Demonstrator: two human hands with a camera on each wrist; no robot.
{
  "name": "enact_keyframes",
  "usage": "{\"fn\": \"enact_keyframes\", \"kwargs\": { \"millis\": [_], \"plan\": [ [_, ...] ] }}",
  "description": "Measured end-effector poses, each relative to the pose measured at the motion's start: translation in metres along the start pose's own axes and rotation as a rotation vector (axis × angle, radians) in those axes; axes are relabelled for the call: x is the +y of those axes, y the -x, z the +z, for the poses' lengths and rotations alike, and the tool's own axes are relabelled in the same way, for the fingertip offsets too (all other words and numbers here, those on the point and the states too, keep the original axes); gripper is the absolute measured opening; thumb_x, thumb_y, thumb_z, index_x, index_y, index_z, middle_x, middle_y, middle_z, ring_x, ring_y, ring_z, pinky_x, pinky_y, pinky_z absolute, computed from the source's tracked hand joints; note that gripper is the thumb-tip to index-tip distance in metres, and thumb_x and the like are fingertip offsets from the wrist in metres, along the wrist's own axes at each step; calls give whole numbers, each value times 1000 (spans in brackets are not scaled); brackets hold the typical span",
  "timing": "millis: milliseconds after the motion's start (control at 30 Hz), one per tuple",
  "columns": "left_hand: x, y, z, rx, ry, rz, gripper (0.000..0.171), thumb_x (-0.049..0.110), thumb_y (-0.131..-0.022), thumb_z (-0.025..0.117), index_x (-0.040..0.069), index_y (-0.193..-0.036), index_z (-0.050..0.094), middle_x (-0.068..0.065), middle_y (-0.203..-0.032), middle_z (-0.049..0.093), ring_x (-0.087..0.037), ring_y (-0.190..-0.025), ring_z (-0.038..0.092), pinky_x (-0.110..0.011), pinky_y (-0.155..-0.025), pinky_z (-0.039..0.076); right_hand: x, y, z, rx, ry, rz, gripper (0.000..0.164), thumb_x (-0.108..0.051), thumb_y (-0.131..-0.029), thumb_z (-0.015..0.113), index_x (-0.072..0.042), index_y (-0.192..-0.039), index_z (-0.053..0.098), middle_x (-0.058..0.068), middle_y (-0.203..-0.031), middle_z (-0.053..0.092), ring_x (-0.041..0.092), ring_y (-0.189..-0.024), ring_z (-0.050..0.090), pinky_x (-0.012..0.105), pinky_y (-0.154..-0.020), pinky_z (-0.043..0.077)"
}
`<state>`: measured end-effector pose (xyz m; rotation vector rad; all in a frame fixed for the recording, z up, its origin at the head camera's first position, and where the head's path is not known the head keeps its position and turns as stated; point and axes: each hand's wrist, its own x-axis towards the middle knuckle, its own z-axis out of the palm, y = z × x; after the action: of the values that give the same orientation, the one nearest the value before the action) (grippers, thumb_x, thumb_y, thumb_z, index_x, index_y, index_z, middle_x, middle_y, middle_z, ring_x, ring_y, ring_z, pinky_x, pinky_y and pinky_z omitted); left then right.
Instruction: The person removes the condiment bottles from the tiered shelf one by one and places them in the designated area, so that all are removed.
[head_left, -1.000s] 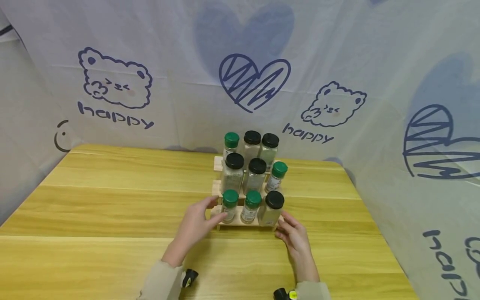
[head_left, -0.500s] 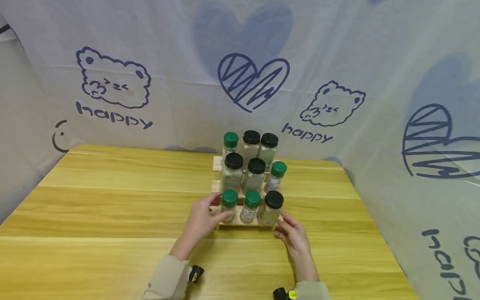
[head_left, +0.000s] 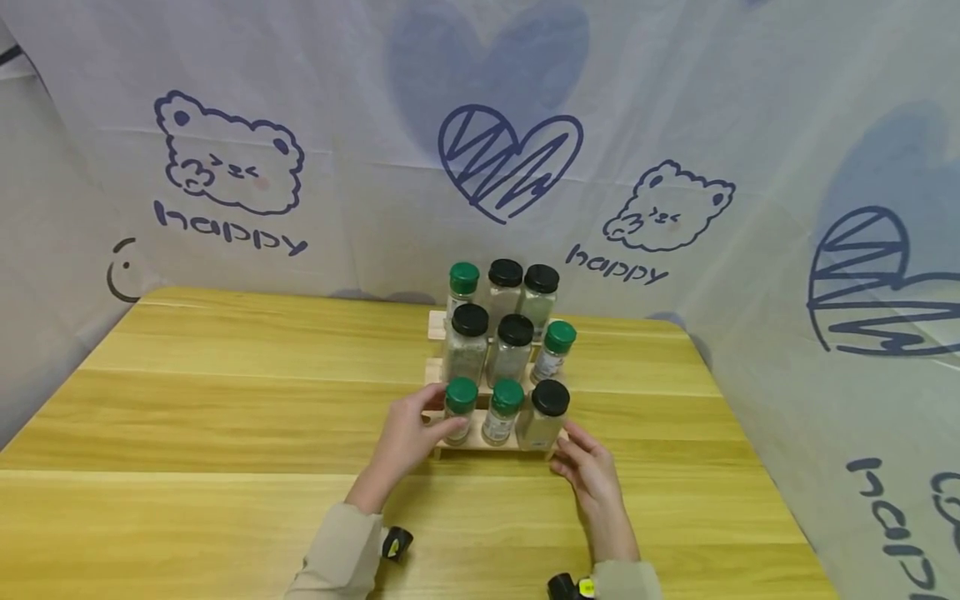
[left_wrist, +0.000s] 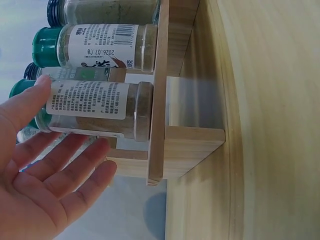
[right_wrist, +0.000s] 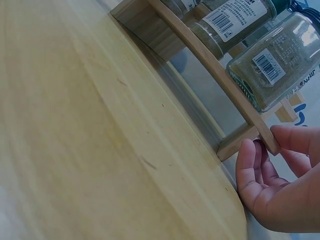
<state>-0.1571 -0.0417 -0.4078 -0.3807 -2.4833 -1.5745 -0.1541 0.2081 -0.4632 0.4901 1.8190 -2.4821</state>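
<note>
Backdrop (head_left: 360,100) cropped; right fingers (right_wrist: 295,139) pinch rack (right_wrist: 213,70); left fingers (left_wrist: 76,169) straddle green-capped jar (left_wrist: 87,101), one tip hidden, grip unclear.

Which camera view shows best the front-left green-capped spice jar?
The left wrist view: the spice jar is close, its label faces the camera, and the left hand covers mainly its cap end. The head view shows it from above, partly behind the thumb. The right wrist view shows just a cropped piece.

Pale three-tier wooden rack (left_wrist: 195,147): smooth, matt, grain showing. Small round clear jar (left_wrist: 142,110): glossy, glass or plastic unclear. Green ridged cap (left_wrist: 47,47): shiny plastic. White printed label (left_wrist: 90,100): paper-like, smooth. Yellow wood-grain tabletop (head_left: 225,400): soft sheen. White printed cloth backdrop (head_left: 360,125): matt, creased.
</note>
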Motion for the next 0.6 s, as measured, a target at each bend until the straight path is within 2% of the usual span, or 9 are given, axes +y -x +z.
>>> {"fn": "enact_keyframes", "kwargs": {
  "millis": [267, 600],
  "plan": [
    [0, 0, 0, 28, 18, 38, 36, 11, -73, 73, 2, -105, 60, -11, -95, 64, -26, -88, 60, -36, -71, 52, -2, 1, 1, -8, 17, -3, 46, 6, -87, 48, 13, -130, 33, 1, -82, 59, 12, -66, 57, 23, -57, 49],
    [0, 2, -10, 125, 92, 90, 39, 4, -69, 75, -3, -104, 61, -17, -95, 64, -29, -86, 62, -25, -63, 53, -2, 1, 2, -17, 6, -8, 45, 8, -88, 46, 14, -130, 32, 1, -82, 58, 12, -66, 57, 23, -57, 49]
  ]
}}
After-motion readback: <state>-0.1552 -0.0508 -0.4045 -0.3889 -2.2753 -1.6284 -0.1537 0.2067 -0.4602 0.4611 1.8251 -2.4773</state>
